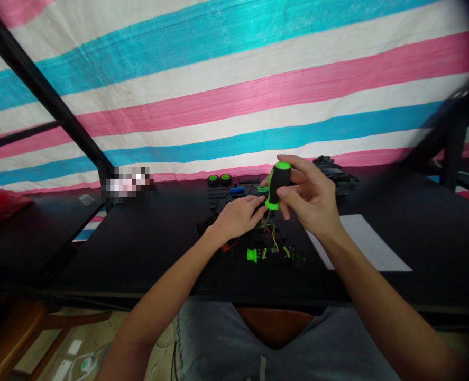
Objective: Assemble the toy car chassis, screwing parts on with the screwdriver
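My right hand (313,196) grips a black-and-green screwdriver (278,185) by its handle, with the shaft pointing down. Below its tip lies a partly stripped toy car chassis (273,241) with wires showing and a bright green wheel hub (252,255) at its near left corner. My left hand (238,217) is closed on the far left part of the chassis, fingers and thumb close to the screwdriver's shaft. The fingers cover that part, and the exact spot where the tip meets the chassis is hard to make out.
Behind my hands lie two green-rimmed black wheels (219,180), a blue cylindrical part (236,190) and small black parts. A dark car shell (335,174) sits at the back right. White paper (367,246) lies right on the black table (147,248). Striped sheeting (234,90) hangs behind.
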Tool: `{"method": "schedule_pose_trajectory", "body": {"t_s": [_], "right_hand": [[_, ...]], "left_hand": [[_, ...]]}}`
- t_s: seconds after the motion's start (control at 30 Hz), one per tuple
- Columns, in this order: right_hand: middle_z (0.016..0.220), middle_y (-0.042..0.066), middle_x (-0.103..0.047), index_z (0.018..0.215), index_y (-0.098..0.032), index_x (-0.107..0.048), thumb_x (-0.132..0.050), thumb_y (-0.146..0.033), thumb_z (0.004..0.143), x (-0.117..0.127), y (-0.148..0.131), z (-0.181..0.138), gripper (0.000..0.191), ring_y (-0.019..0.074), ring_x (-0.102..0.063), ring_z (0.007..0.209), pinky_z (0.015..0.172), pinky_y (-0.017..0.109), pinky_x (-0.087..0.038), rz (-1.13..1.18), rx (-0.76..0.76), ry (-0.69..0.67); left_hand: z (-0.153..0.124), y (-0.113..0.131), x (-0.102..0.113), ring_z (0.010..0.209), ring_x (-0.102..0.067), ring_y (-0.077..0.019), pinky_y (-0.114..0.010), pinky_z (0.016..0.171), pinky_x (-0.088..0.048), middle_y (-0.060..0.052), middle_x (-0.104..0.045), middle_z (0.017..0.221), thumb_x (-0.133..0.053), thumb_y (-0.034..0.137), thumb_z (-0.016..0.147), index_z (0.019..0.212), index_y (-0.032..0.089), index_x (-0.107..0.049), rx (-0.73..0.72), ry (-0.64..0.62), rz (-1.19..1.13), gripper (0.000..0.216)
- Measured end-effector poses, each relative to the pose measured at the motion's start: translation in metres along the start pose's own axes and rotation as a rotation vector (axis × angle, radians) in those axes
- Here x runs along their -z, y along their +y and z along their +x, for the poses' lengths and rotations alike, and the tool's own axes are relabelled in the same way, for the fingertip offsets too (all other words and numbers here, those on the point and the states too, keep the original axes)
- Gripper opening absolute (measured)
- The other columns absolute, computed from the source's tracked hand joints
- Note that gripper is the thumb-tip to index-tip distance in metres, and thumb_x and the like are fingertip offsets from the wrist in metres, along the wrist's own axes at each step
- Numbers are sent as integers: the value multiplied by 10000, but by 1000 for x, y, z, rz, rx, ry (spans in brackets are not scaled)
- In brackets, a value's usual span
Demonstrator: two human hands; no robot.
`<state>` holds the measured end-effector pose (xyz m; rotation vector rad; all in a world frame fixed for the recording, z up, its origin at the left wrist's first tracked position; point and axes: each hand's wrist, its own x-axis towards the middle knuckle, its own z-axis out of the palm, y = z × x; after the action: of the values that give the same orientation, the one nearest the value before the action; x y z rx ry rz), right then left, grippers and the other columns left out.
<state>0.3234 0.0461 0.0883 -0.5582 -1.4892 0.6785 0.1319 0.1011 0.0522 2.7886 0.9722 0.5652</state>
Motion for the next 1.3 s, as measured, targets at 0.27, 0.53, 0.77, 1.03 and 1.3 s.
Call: {"method": "schedule_pose_trajectory", "body": {"t_s": [0.27,0.53,0.77,1.03,1.3], "right_hand": [[1154,50,-844,1468,-381,-684,-900,-490,930,1,4,1,590,88,-586,491,368,215,-479,19,11,-15],[1292,18,-805,1416,-416,-725,-932,-376,903,0,6,3,554,31,-522,438,341,203,-419,14,6,34],[1239,43,-829,1460,-390,-674,-880,-470,958,6,5,6,548,59,-571,451,341,210,-469,13,-26,-9],[1158,47,-822,1466,-371,-659,-866,-499,963,7,4,6,558,82,-594,519,368,204,-462,68,-80,-37],[1144,34,-801,1476,-404,-665,-899,-515,934,8,8,4,601,74,-547,493,375,231,-453,115,-75,-35]], "left_hand": [[-2,0,-2,1128,-793,-282,-392,1004,-641,-128,-793,1259,-471,372,1191,1361,187,-726,-16,4,27,358],[-1,2,-2,1178,-785,-311,-427,1044,-635,-162,-780,1302,-450,365,1199,1376,143,-727,-3,-13,31,397],[0,0,-3,1161,-773,-287,-411,1061,-619,-140,-781,1230,-453,362,1194,1305,158,-749,-10,5,20,376],[0,2,-3,1150,-771,-306,-436,1056,-619,-161,-772,1233,-443,359,1199,1311,122,-745,2,-19,27,400],[-1,1,-4,1156,-765,-287,-411,1055,-616,-151,-770,1264,-433,356,1200,1334,144,-737,-3,-12,35,393]]}}
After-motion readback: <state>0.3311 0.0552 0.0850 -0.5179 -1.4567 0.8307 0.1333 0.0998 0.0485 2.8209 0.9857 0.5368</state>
